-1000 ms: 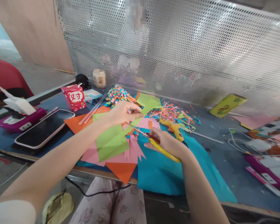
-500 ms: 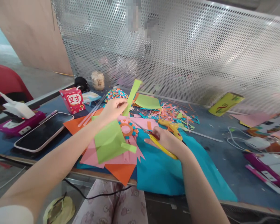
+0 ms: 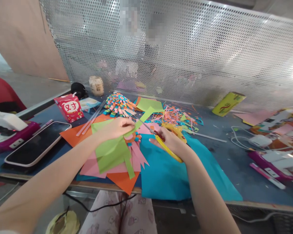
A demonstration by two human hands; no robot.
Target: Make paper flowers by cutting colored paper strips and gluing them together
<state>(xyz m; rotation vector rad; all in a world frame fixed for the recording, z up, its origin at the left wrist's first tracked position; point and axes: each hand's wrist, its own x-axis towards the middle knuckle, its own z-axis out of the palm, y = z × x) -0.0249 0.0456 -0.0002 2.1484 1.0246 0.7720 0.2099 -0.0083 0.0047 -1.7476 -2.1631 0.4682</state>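
My left hand [image 3: 122, 126] is closed, pinching a green paper strip [image 3: 146, 114] that slants up to the right. In my right hand [image 3: 170, 140] are scissors [image 3: 164, 148] with yellow handles, their blades pointing left toward the strip. Whether the blades touch it I cannot tell. Under my left hand lies a green paper sheet [image 3: 109, 156], with another green strip [image 3: 129, 166] on its right edge. A paper rosette [image 3: 134, 139] with pink tails is partly hidden behind my left hand. Blue paper [image 3: 166, 178] spreads below my right hand.
A layered paper flower [image 3: 119, 102], a heap of paper shreds [image 3: 178, 115] and a yellow glue gun [image 3: 177, 130] lie behind the hands. On the left are a phone [image 3: 39, 143], a red box [image 3: 69, 107] and a power strip [image 3: 17, 139]. A perforated metal screen [image 3: 185, 55] rises behind.
My left hand has come down with the green strip, which now leans further right, near the blades. The other green strip has swung from pointing right to pointing down. The view has shifted slightly.
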